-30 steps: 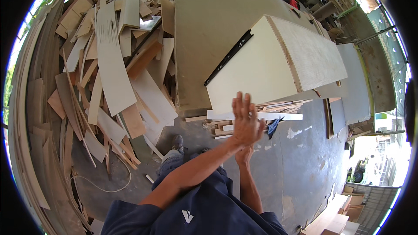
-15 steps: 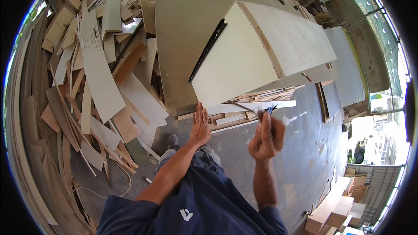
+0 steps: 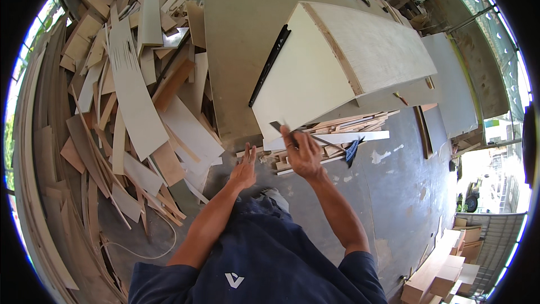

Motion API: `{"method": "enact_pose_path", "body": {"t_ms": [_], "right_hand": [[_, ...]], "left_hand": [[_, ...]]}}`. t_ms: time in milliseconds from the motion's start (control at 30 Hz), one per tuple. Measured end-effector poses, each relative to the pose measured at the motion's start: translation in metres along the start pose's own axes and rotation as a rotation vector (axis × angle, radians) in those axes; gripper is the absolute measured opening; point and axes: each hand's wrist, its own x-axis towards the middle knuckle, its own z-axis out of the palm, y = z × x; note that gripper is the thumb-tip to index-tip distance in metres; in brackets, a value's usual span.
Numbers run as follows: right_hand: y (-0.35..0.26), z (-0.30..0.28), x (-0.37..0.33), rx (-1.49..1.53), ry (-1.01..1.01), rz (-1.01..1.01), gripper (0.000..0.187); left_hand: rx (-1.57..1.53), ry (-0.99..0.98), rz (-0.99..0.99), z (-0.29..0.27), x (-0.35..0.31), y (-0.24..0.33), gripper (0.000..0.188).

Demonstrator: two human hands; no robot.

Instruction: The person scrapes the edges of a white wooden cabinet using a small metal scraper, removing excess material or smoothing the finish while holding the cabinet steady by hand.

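A large pale wooden box [image 3: 315,73] lies in front of me, with a wood-edged panel on its right part. Along its left edge runs a black metal rail [image 3: 270,66], like a drawer slide. My right hand [image 3: 304,156] is closed around a slim dark tool [image 3: 275,126], its end at the box's near face; its kind is unclear. Left of that, my left hand [image 3: 244,170] is open, fingers stretched out, just short of the box's near corner. Beside my right hand, a thin dark-shafted thing with a blue triangular end [image 3: 352,151] rests by the wood strips [image 3: 360,124].
Heaped wood offcuts [image 3: 135,90] fill the left side. The box rests on a broad brown board [image 3: 236,17]. A small brush-like tool [image 3: 400,98] lies right of the box. Boards and wooden boxes [image 3: 433,259] are stacked at the lower right.
My right hand has swung left and forward, bringing the tool to the box's near face. My left hand has drawn back slightly from the corner.
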Motion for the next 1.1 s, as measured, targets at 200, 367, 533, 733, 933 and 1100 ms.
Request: {"method": "enact_pose_path", "body": {"t_ms": [200, 367, 533, 733, 933, 1100], "right_hand": [[-0.031, 0.057, -0.038, 0.001, -0.283, 0.139, 0.054], [-0.033, -0.035, 0.035, 0.074, 0.109, 0.098, 0.059], [-0.003, -0.066, 0.076, -0.135, 0.283, 0.107, 0.054], [-0.019, 0.019, -0.008, -0.095, -0.003, 0.136, 0.054], [-0.035, 0.120, -0.109, 0.024, -0.425, 0.233, 0.051], [-0.070, 0.136, -0.154, 0.418, -0.678, 0.687, 0.033]], "left_hand": [[-0.151, -0.008, -0.032, 0.018, -0.005, -0.068, 0.105], [-0.138, -0.097, -0.266, 0.023, -0.022, -0.096, 0.096], [-0.136, -0.076, -0.315, 0.044, -0.032, -0.112, 0.088], [-0.194, 0.129, -0.252, 0.036, -0.038, -0.113, 0.074], [-0.655, 0.632, 0.091, -0.068, -0.051, 0.005, 0.060], [-0.571, 1.137, 0.723, -0.183, -0.059, 0.168, 0.088]]}}
